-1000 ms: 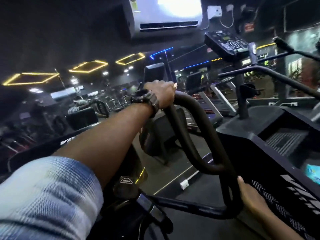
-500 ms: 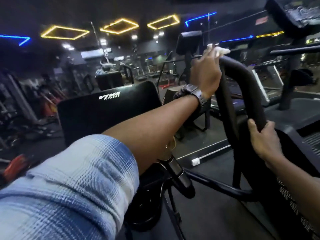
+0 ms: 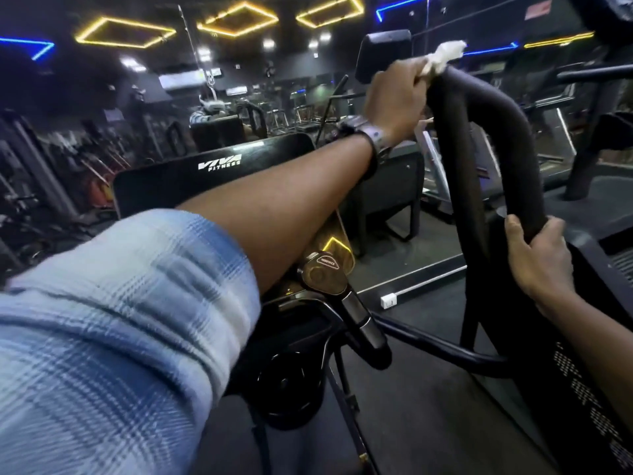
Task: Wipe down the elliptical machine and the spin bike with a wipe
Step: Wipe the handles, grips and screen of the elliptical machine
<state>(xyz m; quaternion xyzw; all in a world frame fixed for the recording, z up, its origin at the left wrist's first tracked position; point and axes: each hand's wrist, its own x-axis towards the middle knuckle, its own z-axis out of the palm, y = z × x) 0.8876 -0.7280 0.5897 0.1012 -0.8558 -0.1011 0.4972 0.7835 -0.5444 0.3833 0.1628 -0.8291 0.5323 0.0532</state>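
Note:
A black padded loop handle (image 3: 496,138) of the elliptical machine rises in the right half of the view. My left hand (image 3: 394,97), with a watch on the wrist, grips the top of the loop and presses a crumpled white wipe (image 3: 443,58) onto it. Lower down, my right hand (image 3: 534,258) curls round the loop's right bar. A black panel marked VIVA FITNESS (image 3: 219,166) stands behind my left forearm. Below it is a gold-tinted pivot joint (image 3: 322,272) and a thin black bar (image 3: 445,344).
A dark machine housing (image 3: 589,371) with a perforated pattern fills the lower right. Treadmills (image 3: 513,159) stand beyond the handle. A person sits at a machine (image 3: 212,118) far back. Weight equipment lines the left side. The floor is dark, with a small white block (image 3: 388,299) on it.
The view swung left and down. My left hand with the wipe stayed at the loop's top, while my right hand rose from the base of the loop to grip its right bar.

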